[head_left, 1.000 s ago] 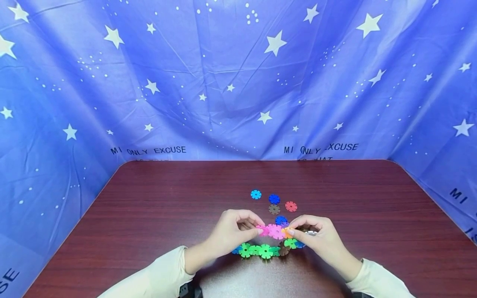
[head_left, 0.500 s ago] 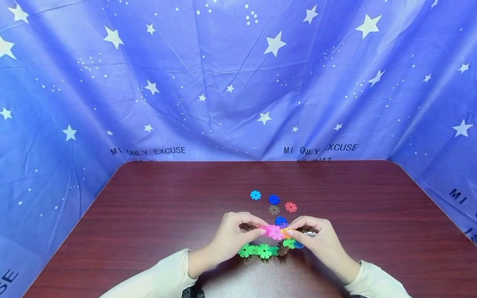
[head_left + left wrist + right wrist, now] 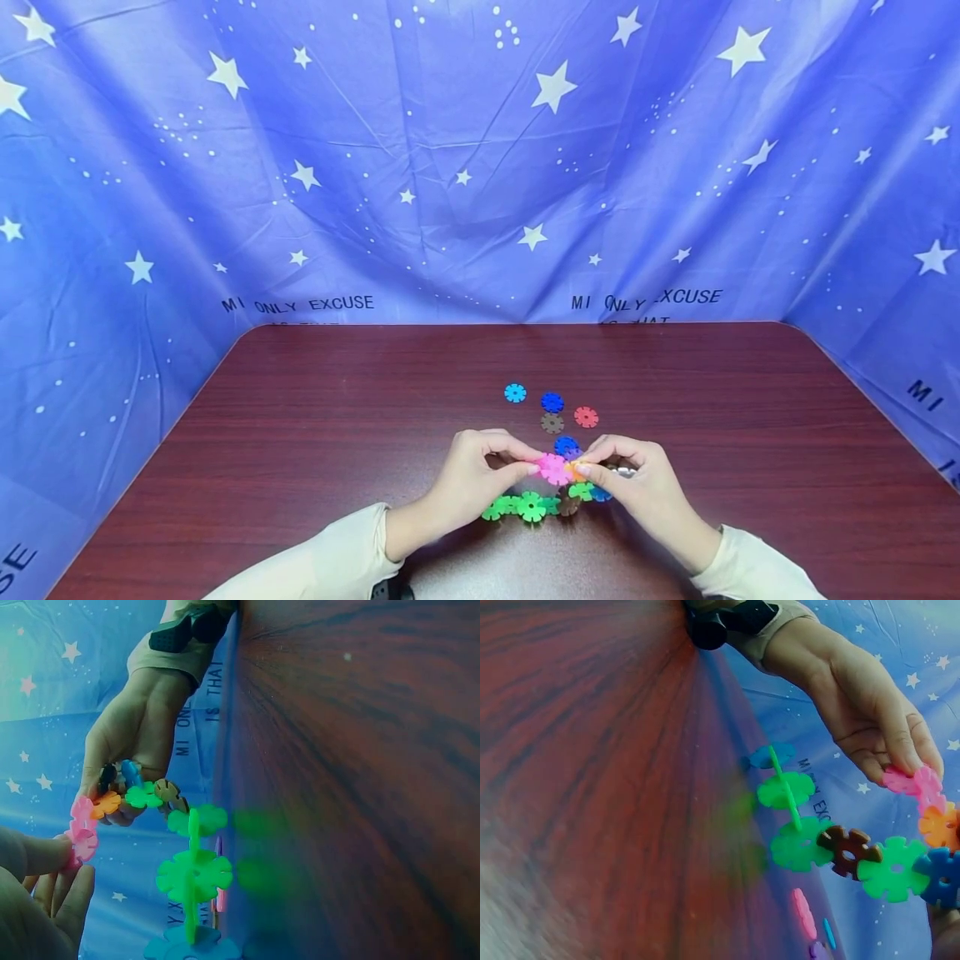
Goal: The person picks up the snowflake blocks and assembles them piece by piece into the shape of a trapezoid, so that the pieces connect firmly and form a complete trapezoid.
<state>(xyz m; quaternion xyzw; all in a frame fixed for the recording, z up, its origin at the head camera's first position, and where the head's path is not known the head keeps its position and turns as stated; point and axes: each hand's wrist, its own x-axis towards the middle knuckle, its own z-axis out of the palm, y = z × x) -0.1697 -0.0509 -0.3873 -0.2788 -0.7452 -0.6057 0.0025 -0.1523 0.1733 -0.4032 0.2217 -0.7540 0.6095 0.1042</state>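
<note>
My left hand (image 3: 480,475) pinches a hot-pink notched plastic disc (image 3: 82,846) between thumb and fingers. That disc meets a lighter pink disc (image 3: 555,469), which joins an orange disc (image 3: 106,805). My right hand (image 3: 648,482) grips the linked pieces at the orange disc. From there the curved chain runs through blue, green and brown discs (image 3: 848,853) to several green discs (image 3: 532,506), with a blue disc (image 3: 192,946) at the far end. The left hand hides that blue end in the head view. A white piece (image 3: 625,472) shows partly behind the right fingers.
Loose notched discs lie on the dark red wooden table (image 3: 337,400) beyond the hands: light blue (image 3: 515,392), dark blue (image 3: 552,403), brown (image 3: 552,423), red (image 3: 586,417) and another blue (image 3: 566,447). A blue star-patterned cloth (image 3: 465,233) hangs behind and beside the table.
My left hand has shifted a little to the right, bringing its hot-pink disc closer over the lighter pink one. The right hand stays nearly still, and the loose discs have not moved.
</note>
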